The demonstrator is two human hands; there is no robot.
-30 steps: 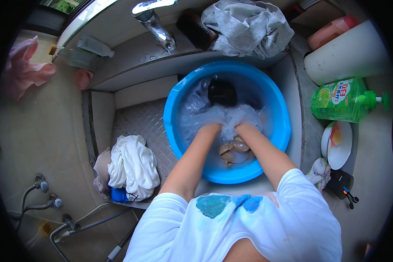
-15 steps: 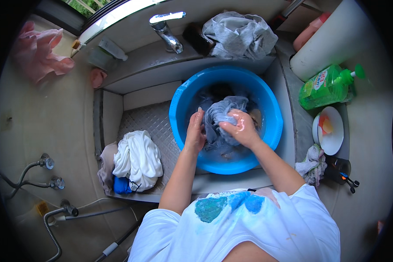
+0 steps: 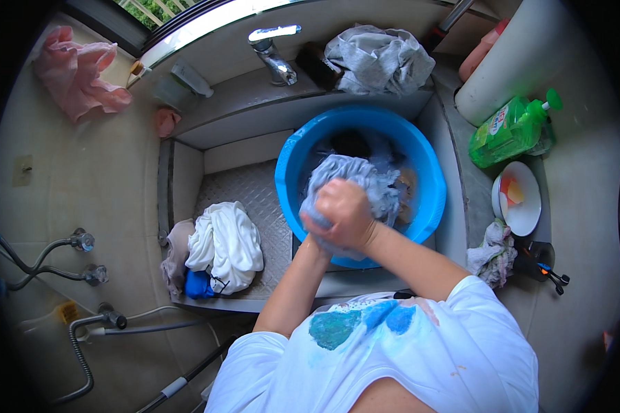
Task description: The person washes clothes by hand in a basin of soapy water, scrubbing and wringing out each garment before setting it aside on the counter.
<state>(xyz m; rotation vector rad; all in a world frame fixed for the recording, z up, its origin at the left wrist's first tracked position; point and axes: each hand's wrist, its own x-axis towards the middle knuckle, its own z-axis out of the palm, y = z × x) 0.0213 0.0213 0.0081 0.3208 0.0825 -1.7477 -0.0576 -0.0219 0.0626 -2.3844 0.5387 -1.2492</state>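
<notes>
A wet grey-blue cloth (image 3: 348,171) is bunched up over the near left part of a blue basin (image 3: 434,213). My right hand (image 3: 346,208) is closed tightly on it, the fist on top. Pressed against it from below is my left hand (image 3: 314,226), mostly covered by the right hand and the cloth, and it appears closed on the same cloth. Loose folds trail to the right into the basin, where cloudy water, a dark item (image 3: 351,143) and a tan piece (image 3: 408,184) show.
The basin stands in a sink (image 3: 244,182) with white clothes (image 3: 224,244) at its left. A faucet (image 3: 274,60) and a grey cloth bundle (image 3: 380,58) are behind. On the right ledge are a green pump bottle (image 3: 508,132), a white bowl (image 3: 523,213) and a crumpled rag (image 3: 490,255).
My right hand has moved left and nearer, and my hands, apart before, now meet on the cloth. The bunched cloth has come toward the basin's near left rim.
</notes>
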